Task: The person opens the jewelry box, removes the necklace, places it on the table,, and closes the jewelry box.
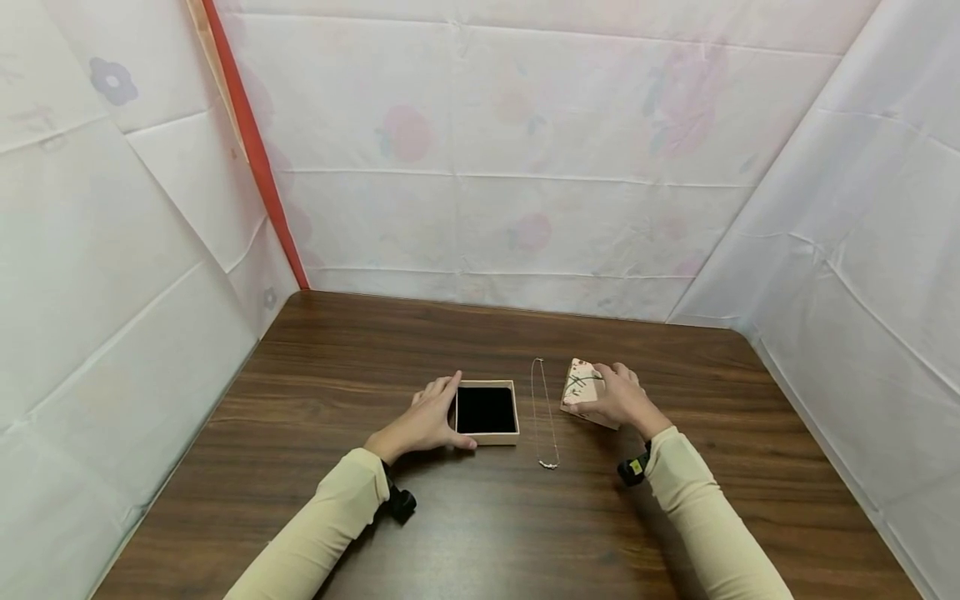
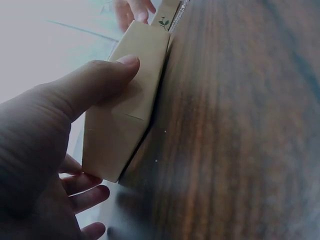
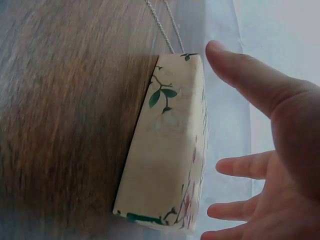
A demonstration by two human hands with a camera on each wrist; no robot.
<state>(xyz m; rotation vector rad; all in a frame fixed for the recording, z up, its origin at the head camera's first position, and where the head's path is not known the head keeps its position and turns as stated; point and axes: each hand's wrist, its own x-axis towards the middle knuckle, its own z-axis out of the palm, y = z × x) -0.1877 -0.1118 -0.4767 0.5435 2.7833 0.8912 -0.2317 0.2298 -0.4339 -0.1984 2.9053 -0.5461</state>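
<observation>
An open box base (image 1: 517,417) with a black pad inside stands in the middle of the table. My left hand (image 1: 426,425) grips its left end, with the thumb on the near wall and the other fingers around the far left corner. In the left wrist view that thumb lies flat along the box's pale wall. To the right of the base, a thin chain necklace (image 1: 553,442) lies stretched out on the wood, its small beads towards me. A box lid (image 3: 160,140) with leaf and flower print sits further right. My right hand (image 1: 622,398) hovers over it, fingers spread.
The brown wooden table (image 1: 480,525) has white printed cloth (image 1: 525,125) hung behind it and along both sides. A red strip (image 1: 255,150) runs down the back left corner. Dark wrist cameras (image 1: 402,504) sit under both cuffs.
</observation>
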